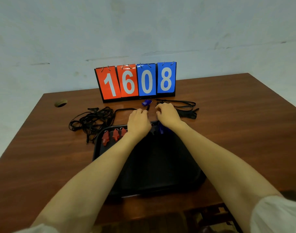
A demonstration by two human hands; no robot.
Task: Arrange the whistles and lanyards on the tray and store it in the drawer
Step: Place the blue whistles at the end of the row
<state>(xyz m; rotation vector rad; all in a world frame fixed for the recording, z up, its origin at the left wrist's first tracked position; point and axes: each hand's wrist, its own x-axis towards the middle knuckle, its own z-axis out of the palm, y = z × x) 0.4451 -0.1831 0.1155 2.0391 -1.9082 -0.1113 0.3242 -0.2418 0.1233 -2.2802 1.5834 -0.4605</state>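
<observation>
Past the tray [160, 165], left hand [138, 121] and right hand [167, 115] are hovering, fingers curled, grip unclear; blue whistle [147, 102] is lying beyond, between them, nearer the left

White sleeves [276, 216] (at the elbows)

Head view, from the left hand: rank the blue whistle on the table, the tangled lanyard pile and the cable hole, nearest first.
1. The blue whistle, just beyond the left hand, toward the scoreboard.
2. The tangled lanyard pile, out to the hand's left.
3. The cable hole, far left and farther back.
</observation>
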